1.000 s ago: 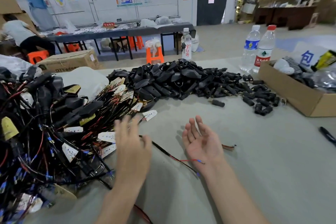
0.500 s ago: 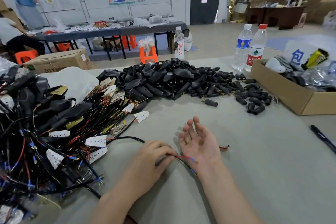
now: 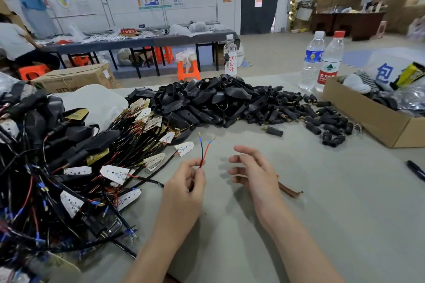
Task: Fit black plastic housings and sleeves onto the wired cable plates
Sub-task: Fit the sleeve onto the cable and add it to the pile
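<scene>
My left hand (image 3: 186, 181) pinches a thin cable end (image 3: 203, 151), whose red and black wires stick up with blue-tipped ends. My right hand (image 3: 250, 167) hovers just to the right of it, fingers loosely curved, holding nothing. A tangled heap of wired cable plates (image 3: 69, 167) with white and gold plates covers the table's left side. A big pile of black plastic housings (image 3: 207, 101) lies behind my hands, with several small black sleeves (image 3: 322, 119) spread to its right. One sleeve (image 3: 273, 131) lies apart, nearer to me.
An open cardboard box (image 3: 377, 119) stands at the right, two water bottles (image 3: 322, 62) behind it. A black pen (image 3: 416, 170) lies near the right edge. A scrap of brown wire (image 3: 289, 190) lies by my right wrist. White bag (image 3: 92, 103) behind the cable heap.
My left hand came in from the cable heap, took the wire end by my right palm and raised it upright. My right hand turned from palm-up to hovering beside it.
</scene>
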`<state>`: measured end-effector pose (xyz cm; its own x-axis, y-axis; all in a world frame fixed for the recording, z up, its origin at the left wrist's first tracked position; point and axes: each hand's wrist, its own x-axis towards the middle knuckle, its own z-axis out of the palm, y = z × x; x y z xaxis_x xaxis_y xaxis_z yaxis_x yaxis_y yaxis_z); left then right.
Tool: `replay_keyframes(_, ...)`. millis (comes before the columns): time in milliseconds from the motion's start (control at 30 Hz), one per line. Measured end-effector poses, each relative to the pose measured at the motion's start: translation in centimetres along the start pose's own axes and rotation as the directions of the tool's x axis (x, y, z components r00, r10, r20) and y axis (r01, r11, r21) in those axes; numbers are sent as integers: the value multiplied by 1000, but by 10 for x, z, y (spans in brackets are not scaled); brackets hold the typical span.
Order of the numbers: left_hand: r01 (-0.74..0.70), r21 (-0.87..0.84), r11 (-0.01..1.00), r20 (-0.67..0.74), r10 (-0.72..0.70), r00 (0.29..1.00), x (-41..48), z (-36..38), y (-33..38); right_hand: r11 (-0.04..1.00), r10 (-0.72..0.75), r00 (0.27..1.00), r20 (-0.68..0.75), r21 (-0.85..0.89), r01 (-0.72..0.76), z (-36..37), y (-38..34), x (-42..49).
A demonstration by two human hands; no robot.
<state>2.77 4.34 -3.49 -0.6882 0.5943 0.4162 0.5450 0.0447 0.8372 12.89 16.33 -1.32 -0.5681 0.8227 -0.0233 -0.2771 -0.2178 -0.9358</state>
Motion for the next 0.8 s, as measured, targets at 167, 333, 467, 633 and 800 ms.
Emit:
replay_keyframes(167, 126, -353, 927, -108, -174, 979, 7, -7, 4, 965, -77, 995, 66, -247, 91, 9, 4, -3)
replay_keyframes(333, 139, -517, 845, -167, -258, 952, 13, -12, 6, 777, -191, 969, 159, -579, 248, 39, -11, 56)
replay_keyframes(467, 117, -511, 852, -165, -230, 959, 11, -10, 4, 551, -129, 974, 185, -803, 226, 67, -13, 112)
replay_keyframes(633, 126, -513, 849, -159, -238, 958, 13, -8, -2, 432, -15, 981, 193, -884, 181, 96, -7, 152)
replay_keyframes(800, 130, -499, 857, -144, -230, 962, 15, -6, -9, 419, 40, 987, 156, -900, 125, 102, 1, 164)
